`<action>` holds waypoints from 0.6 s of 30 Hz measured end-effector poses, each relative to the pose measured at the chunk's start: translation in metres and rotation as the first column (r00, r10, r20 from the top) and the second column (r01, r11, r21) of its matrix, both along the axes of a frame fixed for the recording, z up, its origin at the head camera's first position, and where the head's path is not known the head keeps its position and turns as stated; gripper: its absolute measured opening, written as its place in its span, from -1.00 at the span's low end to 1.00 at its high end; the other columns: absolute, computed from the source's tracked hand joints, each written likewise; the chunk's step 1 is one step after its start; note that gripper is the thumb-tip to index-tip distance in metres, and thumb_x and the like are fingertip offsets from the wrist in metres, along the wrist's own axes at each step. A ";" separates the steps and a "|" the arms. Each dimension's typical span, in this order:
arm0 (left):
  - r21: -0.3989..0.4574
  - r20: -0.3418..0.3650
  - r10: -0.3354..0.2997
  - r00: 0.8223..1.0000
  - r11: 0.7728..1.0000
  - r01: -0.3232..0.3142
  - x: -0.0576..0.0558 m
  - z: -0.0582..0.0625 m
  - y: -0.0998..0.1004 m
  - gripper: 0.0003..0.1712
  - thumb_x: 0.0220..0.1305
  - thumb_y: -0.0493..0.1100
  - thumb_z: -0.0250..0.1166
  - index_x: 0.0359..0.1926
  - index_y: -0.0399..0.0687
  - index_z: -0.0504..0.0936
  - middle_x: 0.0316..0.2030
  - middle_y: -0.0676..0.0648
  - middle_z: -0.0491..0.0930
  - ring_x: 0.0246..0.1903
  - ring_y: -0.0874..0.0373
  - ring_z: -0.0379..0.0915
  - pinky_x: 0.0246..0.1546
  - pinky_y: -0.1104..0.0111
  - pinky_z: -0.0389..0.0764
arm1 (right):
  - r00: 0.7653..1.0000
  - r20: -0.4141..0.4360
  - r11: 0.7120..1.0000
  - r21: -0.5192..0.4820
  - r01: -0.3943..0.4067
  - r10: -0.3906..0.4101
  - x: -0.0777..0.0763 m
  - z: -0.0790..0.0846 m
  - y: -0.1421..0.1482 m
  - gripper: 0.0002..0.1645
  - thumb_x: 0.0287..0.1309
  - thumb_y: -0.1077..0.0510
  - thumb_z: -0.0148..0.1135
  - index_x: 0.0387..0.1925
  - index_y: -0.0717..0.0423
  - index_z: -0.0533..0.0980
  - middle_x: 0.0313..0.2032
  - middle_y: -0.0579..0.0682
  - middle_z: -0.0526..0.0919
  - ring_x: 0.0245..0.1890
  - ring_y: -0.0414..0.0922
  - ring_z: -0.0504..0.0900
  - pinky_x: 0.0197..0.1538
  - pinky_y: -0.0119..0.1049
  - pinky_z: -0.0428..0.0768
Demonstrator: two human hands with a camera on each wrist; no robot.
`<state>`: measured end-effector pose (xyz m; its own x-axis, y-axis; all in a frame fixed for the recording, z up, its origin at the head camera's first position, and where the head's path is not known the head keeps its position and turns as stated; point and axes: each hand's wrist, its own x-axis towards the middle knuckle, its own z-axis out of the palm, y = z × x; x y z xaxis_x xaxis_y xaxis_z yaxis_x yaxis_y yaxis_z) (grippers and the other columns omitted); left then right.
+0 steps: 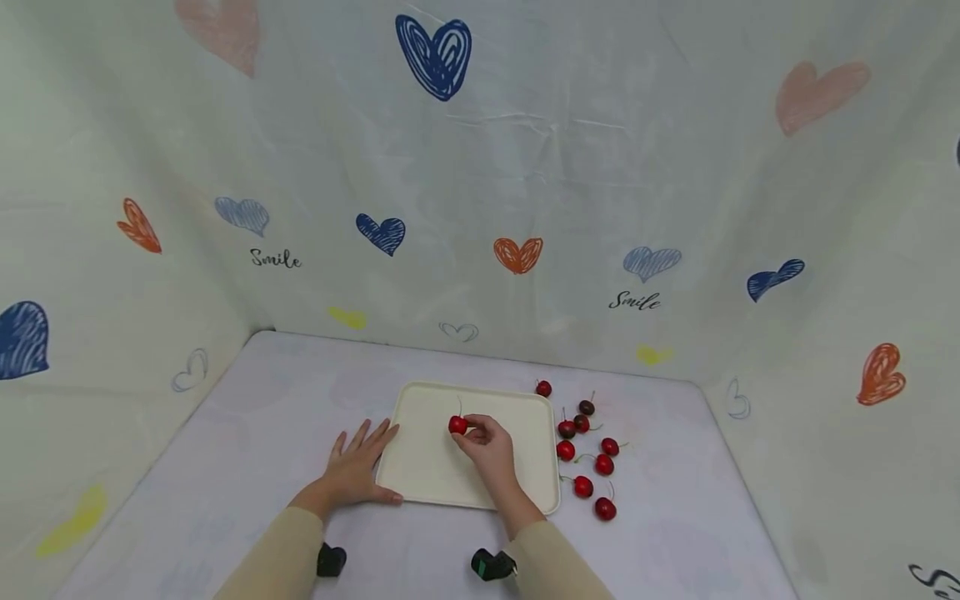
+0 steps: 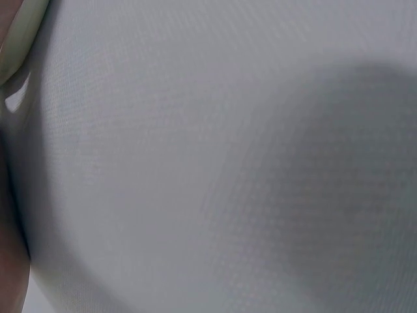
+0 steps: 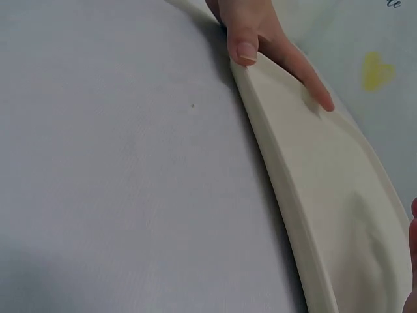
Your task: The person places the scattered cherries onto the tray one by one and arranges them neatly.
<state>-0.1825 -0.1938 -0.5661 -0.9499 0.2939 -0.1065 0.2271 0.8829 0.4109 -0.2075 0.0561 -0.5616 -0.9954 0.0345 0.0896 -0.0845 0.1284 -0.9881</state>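
A bright red cherry [image 1: 457,425] with its thin stem pointing up is pinched between the thumb and fingers of my right hand [image 1: 489,450], over the cream tray [image 1: 427,479]. At the tray's left side my left hand [image 1: 355,473] lies with its fingers spread and straight, touching the rim. The right wrist view shows that left hand [image 3: 251,29] with thumb and a finger on the tray's corner [image 3: 273,153]. Only a sliver of skin [image 2: 12,274] shows in the left wrist view, beside the cloth. Whether the cherry touches the tray I cannot tell.
Several red and dark cherries [image 1: 582,487] with stems lie on the white cloth-covered table [image 1: 675,517], right of the tray. One red cherry [image 1: 543,388] sits by the tray's far right corner. A pale curtain [image 1: 570,167] with printed hearts hangs behind the table.
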 end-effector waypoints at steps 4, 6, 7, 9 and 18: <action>0.000 -0.010 0.001 1.000 1.000 -0.001 0.000 0.000 0.003 0.41 -0.36 0.42 0.55 0.47 -0.14 0.17 0.47 -0.24 0.06 0.44 -0.31 -0.22 0.28 -0.31 -0.28 | 1.000 0.002 1.000 0.021 -0.008 0.008 -0.010 -0.004 -0.011 -0.62 -0.05 0.27 0.51 -0.12 0.24 0.64 -0.35 -0.02 0.66 -0.43 -0.25 0.54 -0.40 -0.49 0.52; 0.004 -0.008 -0.010 1.000 1.000 0.010 0.000 0.001 0.005 0.41 -0.35 0.43 0.53 0.47 -0.15 0.17 0.46 -0.25 0.06 0.44 -0.32 -0.22 0.28 -0.32 -0.28 | 1.000 0.004 0.999 0.045 0.003 -0.003 -0.014 -0.006 -0.016 -0.62 -0.05 0.28 0.51 -0.12 0.23 0.65 -0.32 -0.01 0.67 -0.44 -0.27 0.53 -0.42 -0.49 0.51; 0.007 -0.007 -0.015 1.000 1.000 0.015 0.000 0.001 0.006 0.41 -0.34 0.43 0.53 0.47 -0.16 0.17 0.46 -0.26 0.06 0.43 -0.33 -0.22 0.27 -0.33 -0.28 | 1.000 0.005 0.998 0.060 0.010 -0.010 -0.016 -0.006 -0.019 -0.63 -0.05 0.28 0.50 -0.13 0.22 0.66 -0.31 -0.02 0.68 -0.44 -0.28 0.52 -0.44 -0.50 0.49; 0.011 -0.003 -0.022 1.000 1.000 0.022 0.000 0.001 0.007 0.41 -0.33 0.44 0.52 0.47 -0.16 0.16 0.46 -0.26 0.06 0.43 -0.34 -0.23 0.27 -0.33 -0.28 | 1.000 0.002 0.997 0.080 0.018 -0.018 -0.021 -0.006 -0.024 -0.64 -0.05 0.27 0.50 -0.13 0.20 0.66 -0.30 -0.02 0.69 -0.46 -0.29 0.51 -0.46 -0.50 0.46; 0.003 -0.017 0.000 1.000 1.000 0.000 -0.001 0.003 0.004 0.39 -0.33 0.46 0.50 0.46 -0.14 0.18 0.46 -0.26 0.07 0.43 -0.33 -0.22 0.27 -0.33 -0.29 | 1.000 -0.003 0.986 0.165 -0.006 0.007 -0.045 0.002 -0.049 -0.62 0.02 0.16 0.49 -0.08 0.15 0.68 -0.38 -0.10 0.66 -0.46 -0.30 0.47 -0.50 -0.47 0.44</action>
<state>-0.1839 -0.1903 -0.5635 -0.9516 0.2941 -0.0889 0.2342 0.8816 0.4097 -0.2527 0.0071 -0.5597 -0.9952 0.0125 0.0967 -0.0889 0.2890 -0.9532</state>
